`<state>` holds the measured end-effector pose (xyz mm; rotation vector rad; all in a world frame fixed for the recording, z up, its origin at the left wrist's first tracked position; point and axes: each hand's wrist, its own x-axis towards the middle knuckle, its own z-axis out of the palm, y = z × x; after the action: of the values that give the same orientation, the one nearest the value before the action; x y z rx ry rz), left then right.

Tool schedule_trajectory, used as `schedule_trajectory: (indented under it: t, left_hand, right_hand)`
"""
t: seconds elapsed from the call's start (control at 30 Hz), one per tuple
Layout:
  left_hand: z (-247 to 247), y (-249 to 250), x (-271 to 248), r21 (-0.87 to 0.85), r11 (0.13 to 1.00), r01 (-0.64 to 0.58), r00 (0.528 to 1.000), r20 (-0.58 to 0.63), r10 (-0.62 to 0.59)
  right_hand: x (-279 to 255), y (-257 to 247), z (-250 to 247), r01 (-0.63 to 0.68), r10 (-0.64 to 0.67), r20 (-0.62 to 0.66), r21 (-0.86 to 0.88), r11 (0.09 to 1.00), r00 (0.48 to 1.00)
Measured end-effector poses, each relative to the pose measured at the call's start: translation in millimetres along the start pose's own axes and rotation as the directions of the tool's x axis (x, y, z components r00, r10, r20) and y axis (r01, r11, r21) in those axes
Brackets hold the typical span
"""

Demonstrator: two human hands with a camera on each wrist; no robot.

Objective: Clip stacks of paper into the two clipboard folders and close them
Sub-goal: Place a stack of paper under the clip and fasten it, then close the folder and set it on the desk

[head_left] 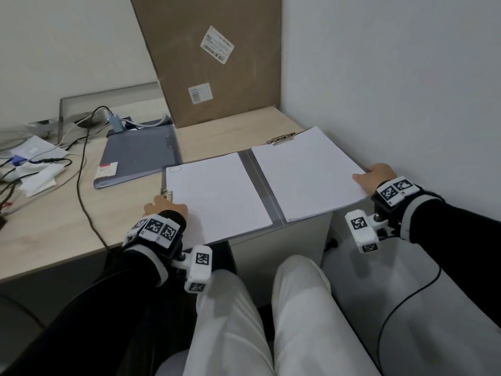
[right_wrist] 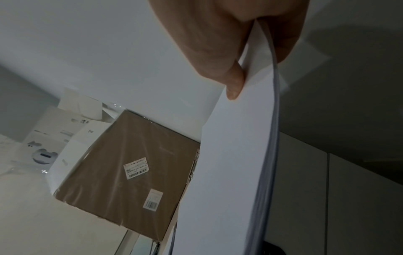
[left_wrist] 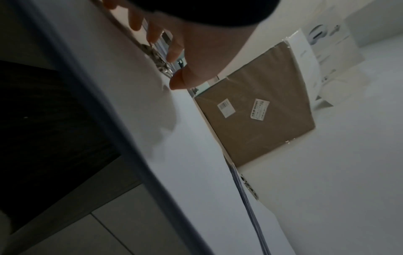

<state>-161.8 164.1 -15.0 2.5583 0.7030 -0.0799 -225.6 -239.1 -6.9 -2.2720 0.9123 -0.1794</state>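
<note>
An open folder point(head_left: 260, 183) lies on the counter point(head_left: 54, 229) with a paper stack point(head_left: 214, 194) on each half; a shut folder point(head_left: 138, 156) lies left behind it, a box point(head_left: 217, 58) behind both.

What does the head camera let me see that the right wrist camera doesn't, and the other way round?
Only the head view shows the closed folder, the cables, the left hand at the side clip, and the left paper stack.

Only the right wrist view shows the right hand from below, thumb on the paper and fingers under the cover, plus white boxes.

Both show the right paper stack, the open folder and the cardboard box.
</note>
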Motion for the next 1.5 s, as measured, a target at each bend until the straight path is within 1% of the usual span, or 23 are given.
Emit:
schedule_trajectory:
  t: [0.17, 0.23, 0.33, 0.43, 0.6, 0.67, 0.7, 0.77, 0.83, 0.87, 0.93, 1.0, 1.07, 1.1, 1.17, 1.2, 1.23, 1.3, 1.37, 1.4, 1.43, 1.47, 1.5]
  left_hand:
    - [-6, 2, -1, -0.117, 0.989, 0.086, 0.996, -0.001, -0.087]
    - [-9, 3, 5, -0.172, 0.978, 0.121, 0.993, 0.014, -0.12]
    - [-22, 4, 4, -0.251, 0.958, 0.138, 0.99, 0.06, -0.126]
    - [-39, 7, 0, -0.225, 0.972, 0.061, 0.993, 0.116, -0.035]
    - [-69, 11, -15, -0.07, 0.992, -0.108, 0.987, 0.113, 0.115]
    - [-80, 15, -19, -0.116, 0.984, -0.137, 0.981, 0.124, 0.151]
    - [-85, 17, -22, -0.115, 0.98, -0.165, 0.978, 0.108, 0.178]
    - [-95, 21, -30, -0.168, 0.959, -0.228, 0.965, 0.091, 0.246]
    - [-98, 25, -38, -0.266, 0.943, -0.199, 0.963, 0.126, 0.238]
    - [-98, 25, -41, -0.318, 0.924, -0.215, 0.953, 0.14, 0.27]
    - [-96, 28, -40, -0.447, 0.872, -0.199, 0.945, 0.146, 0.291]
    - [-94, 32, -42, -0.538, 0.82, -0.195, 0.936, 0.147, 0.319]
    - [-95, 42, -50, -0.658, 0.729, -0.191, 0.927, 0.123, 0.354]
    - [-96, 48, -57, -0.737, 0.652, -0.175, 0.916, 0.12, 0.382]
    - [-96, 60, -68, -0.862, 0.487, -0.14, 0.88, 0.117, 0.461]
    - [-96, 67, -73, -0.895, 0.428, -0.121, 0.85, 0.129, 0.51]
    - [-97, 73, -78, -0.916, 0.39, -0.1, 0.811, 0.152, 0.565]
    - [-95, 85, -81, -0.927, 0.372, -0.059, 0.726, 0.216, 0.653]
    - [-87, 93, -86, -0.92, 0.387, -0.06, 0.644, 0.261, 0.719]
    - [-81, 97, -91, -0.907, 0.408, -0.1, 0.608, 0.269, 0.747]
    - [-74, 100, -96, -0.884, 0.434, -0.171, 0.574, 0.269, 0.774]
    - [-64, 103, -100, -0.844, 0.469, -0.26, 0.554, 0.267, 0.788]
    - [-52, 107, -104, -0.793, 0.5, -0.348, 0.547, 0.262, 0.795]
  right_hand:
    - [-3, -1, -3, -0.013, 0.013, 0.009, 0.013, 1.0, 1.0]
    - [-4, 0, -4, -0.006, 0.006, 0.005, 0.025, 1.0, 1.0]
    - [-4, 0, -5, 0.008, -0.008, 0.0, 0.035, 0.999, 1.0]
    - [-5, 3, -8, 0.03, -0.031, 0.011, 0.045, 0.999, 0.999]
    - [-8, 3, -13, 0.089, -0.088, -0.015, 0.139, 0.986, 0.996]
    - [-9, -1, -17, 0.118, -0.114, -0.038, 0.149, 0.982, 0.993]
    - [-8, -3, -18, 0.13, -0.123, -0.053, 0.155, 0.979, 0.991]
    - [-8, -7, -21, 0.136, -0.122, -0.083, 0.182, 0.974, 0.989]
    - [-7, -9, -23, 0.133, -0.116, -0.104, 0.182, 0.974, 0.988]
    - [-6, -9, -24, 0.131, -0.111, -0.111, 0.187, 0.974, 0.988]
    - [-3, -7, -27, 0.124, -0.1, -0.125, 0.202, 0.972, 0.987]
    - [-1, -2, -31, 0.113, -0.087, -0.134, 0.196, 0.974, 0.987]
    - [-1, 4, -32, 0.095, -0.067, -0.138, 0.205, 0.974, 0.988]
    - [-1, 7, -32, 0.088, -0.059, -0.137, 0.215, 0.973, 0.989]
    - [-2, 11, -30, 0.077, -0.046, -0.127, 0.249, 0.966, 0.991]
    - [-2, 12, -27, 0.072, -0.041, -0.118, 0.272, 0.96, 0.992]
    - [-2, 12, -25, 0.067, -0.035, -0.108, 0.301, 0.951, 0.994]
    - [-3, 10, -20, 0.06, -0.029, -0.088, 0.374, 0.925, 0.996]
    - [-5, 4, -15, 0.055, -0.044, -0.035, 0.449, 0.892, 0.998]
    - [-6, 1, -13, 0.044, -0.051, 0.001, 0.485, 0.873, 0.999]
    - [-7, -3, -11, 0.033, -0.059, 0.036, 0.514, 0.857, 0.998]
    - [-8, -5, -10, 0.023, -0.068, 0.063, 0.541, 0.84, 0.996]
    - [-9, -6, -9, 0.014, -0.077, 0.089, 0.562, 0.827, 0.993]
